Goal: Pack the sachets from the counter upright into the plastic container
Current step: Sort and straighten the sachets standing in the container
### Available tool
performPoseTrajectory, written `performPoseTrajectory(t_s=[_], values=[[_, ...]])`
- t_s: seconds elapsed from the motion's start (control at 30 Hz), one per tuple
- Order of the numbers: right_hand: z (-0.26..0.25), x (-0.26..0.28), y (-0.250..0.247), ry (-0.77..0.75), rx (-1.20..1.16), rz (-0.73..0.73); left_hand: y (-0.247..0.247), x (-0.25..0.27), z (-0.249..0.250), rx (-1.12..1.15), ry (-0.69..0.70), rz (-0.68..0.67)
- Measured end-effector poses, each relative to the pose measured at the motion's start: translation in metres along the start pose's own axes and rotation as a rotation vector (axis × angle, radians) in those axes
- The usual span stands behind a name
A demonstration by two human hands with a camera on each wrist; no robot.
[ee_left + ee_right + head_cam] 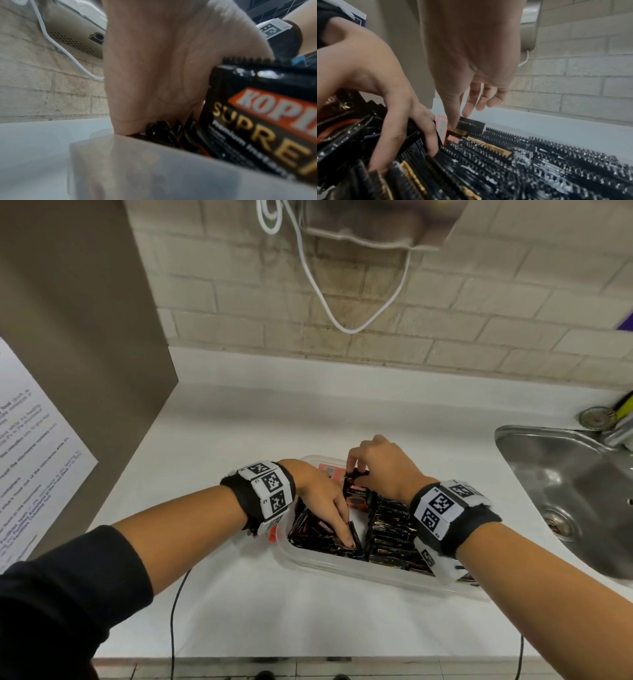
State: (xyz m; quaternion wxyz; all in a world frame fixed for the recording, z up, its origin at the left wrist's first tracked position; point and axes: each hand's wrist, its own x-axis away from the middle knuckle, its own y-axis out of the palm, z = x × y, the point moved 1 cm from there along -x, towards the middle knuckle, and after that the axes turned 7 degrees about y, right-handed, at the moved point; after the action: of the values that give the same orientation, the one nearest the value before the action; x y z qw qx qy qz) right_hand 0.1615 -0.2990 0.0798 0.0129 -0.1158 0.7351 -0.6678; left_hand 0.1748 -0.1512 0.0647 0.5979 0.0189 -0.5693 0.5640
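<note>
A clear plastic container [308, 563] stands on the white counter, packed with black sachets. Rows of sachets [390, 529] stand upright on its right side, their serrated tops [539, 155] showing in the right wrist view. On the left side, leaning sachets [318, 530] lie loosely against each other. My left hand [340, 529] reaches into that left side, its straight fingers pressing down between the sachets. At the far end, my right hand [356, 472] pinches the top of one black sachet [358, 489] with thumb and fingers. The container wall [154, 169] fills the left wrist view.
A steel sink [565, 491] lies to the right. A brown panel [85, 337] with a printed sheet [34, 457] stands at the left. A black cable [174, 611] crosses the front counter. A pink-and-white packet [329, 470] sits in the container's far corner.
</note>
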Motion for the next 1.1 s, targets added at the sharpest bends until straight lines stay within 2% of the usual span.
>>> performPoseTrajectory(t_s=[0.23,0.7,0.83,0.9,1.0,1.1], values=[[0.003,-0.001,0.000,-0.004,0.102,0.005,-0.002,0.006,0.003,0.024,0.019,0.021],[0.002,0.007,-0.002,-0.050,0.077,-0.031,-0.003,0.003,0.003,0.013,0.015,0.001],[0.000,0.008,-0.009,-0.069,-0.029,0.005,-0.004,0.004,0.001,0.014,0.020,0.002],[-0.001,0.012,-0.014,-0.075,-0.116,-0.084,-0.004,0.003,-0.001,0.028,0.011,0.008],[-0.001,0.020,-0.012,-0.016,-0.148,-0.332,-0.006,0.002,-0.003,0.031,0.010,0.000],[0.000,0.029,-0.002,0.045,-0.170,-0.433,-0.008,0.001,-0.003,0.013,0.006,-0.011]])
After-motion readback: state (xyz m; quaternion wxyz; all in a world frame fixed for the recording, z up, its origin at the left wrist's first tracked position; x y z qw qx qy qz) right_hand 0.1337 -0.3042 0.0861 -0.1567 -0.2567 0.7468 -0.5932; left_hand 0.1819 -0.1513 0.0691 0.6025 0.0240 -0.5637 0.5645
